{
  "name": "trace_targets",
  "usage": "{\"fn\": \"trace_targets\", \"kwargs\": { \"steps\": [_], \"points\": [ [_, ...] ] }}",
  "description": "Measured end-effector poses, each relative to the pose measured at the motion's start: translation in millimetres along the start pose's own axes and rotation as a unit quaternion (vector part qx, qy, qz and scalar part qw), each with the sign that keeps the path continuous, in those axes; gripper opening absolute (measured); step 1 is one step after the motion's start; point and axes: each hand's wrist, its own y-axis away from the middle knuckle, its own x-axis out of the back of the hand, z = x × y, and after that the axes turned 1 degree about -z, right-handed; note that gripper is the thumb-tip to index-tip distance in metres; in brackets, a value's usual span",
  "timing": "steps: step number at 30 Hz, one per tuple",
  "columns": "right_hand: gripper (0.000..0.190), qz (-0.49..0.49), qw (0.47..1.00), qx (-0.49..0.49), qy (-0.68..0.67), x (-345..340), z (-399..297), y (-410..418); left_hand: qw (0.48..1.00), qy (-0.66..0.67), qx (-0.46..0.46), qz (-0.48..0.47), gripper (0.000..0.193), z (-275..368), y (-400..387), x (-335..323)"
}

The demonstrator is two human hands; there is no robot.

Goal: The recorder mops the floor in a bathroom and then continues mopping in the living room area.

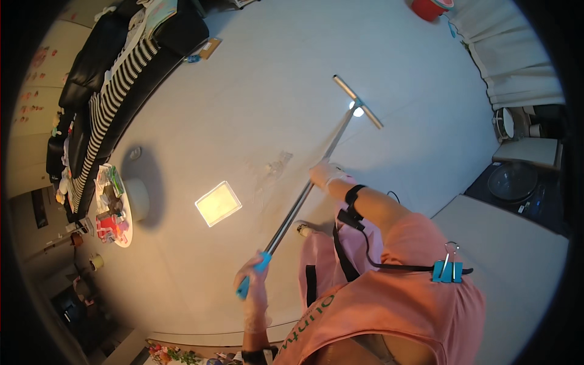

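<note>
A long-handled floor squeegee (296, 207) slants across the view, with a metal pole and a blue grip. My left hand (254, 280) is closed around that grip, low in the picture. Farther up the pole, my right hand (326, 175) grips the bare metal. Both hands appear to wear thin translucent gloves. The squeegee's straight metal head (370, 114) is at the far end, over the pale floor (255, 91), beside a bright spot of light; whether its blade touches the floor I cannot tell. A hazy, translucent patch (279, 165) shows left of the pole.
A bright white-rimmed rectangle (219, 204) shows on the floor, tray or reflection unclear. Left are a cluttered round table (129, 228) and a black sofa (86, 84) with a striped cover. A red bucket (425, 10) stands by a white curtain (520, 59); a glass-lidded pan (512, 181) sits right.
</note>
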Motion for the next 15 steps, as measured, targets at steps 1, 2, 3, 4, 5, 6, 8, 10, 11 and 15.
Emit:
{"fn": "trace_targets", "kwargs": {
  "steps": [1, 2, 3, 4, 5, 6, 8, 10, 11, 15],
  "points": [
    [0.028, 0.033, 0.998, -0.041, -0.016, -45, -20, -14, 0.998, -0.013, 0.021, 0.051, 0.017, 3, 19, 22],
    [0.026, 0.021, 0.999, 0.042, -0.016, -39, -77, 0, 0.995, -0.028, 0.012, 0.100, 0.019, 11, 45, 55],
    [0.025, 0.010, 0.993, 0.121, -0.013, -15, -131, 28, 0.989, -0.040, 0.002, 0.144, 0.020, 24, 74, 82],
    [0.023, 0.000, 0.989, 0.145, 0.022, -10, -169, 46, 0.987, -0.041, -0.009, 0.153, 0.021, 38, 98, 103],
    [0.022, -0.010, 0.983, 0.173, 0.055, -6, -206, 60, 0.985, -0.046, -0.022, 0.164, 0.022, 51, 121, 124],
    [0.022, -0.019, 0.986, 0.167, 0.018, 3, -242, 78, 0.980, -0.060, -0.029, 0.190, 0.022, 62, 144, 144],
    [0.020, -0.010, 0.978, 0.201, -0.046, 7, -290, 100, 0.976, -0.059, -0.047, 0.203, 0.022, 78, 181, 178],
    [0.019, -0.011, 0.966, 0.250, -0.067, 12, -333, 121, 0.967, -0.076, -0.045, 0.240, 0.023, 88, 216, 203],
    [0.020, -0.025, 0.966, 0.252, -0.062, 22, -351, 135, 0.956, -0.094, -0.043, 0.274, 0.023, 97, 230, 208],
    [0.024, -0.004, 0.942, 0.333, -0.047, -1, -378, 129, 0.943, -0.073, -0.035, 0.322, 0.028, 124, 245, 173]
  ]
}}
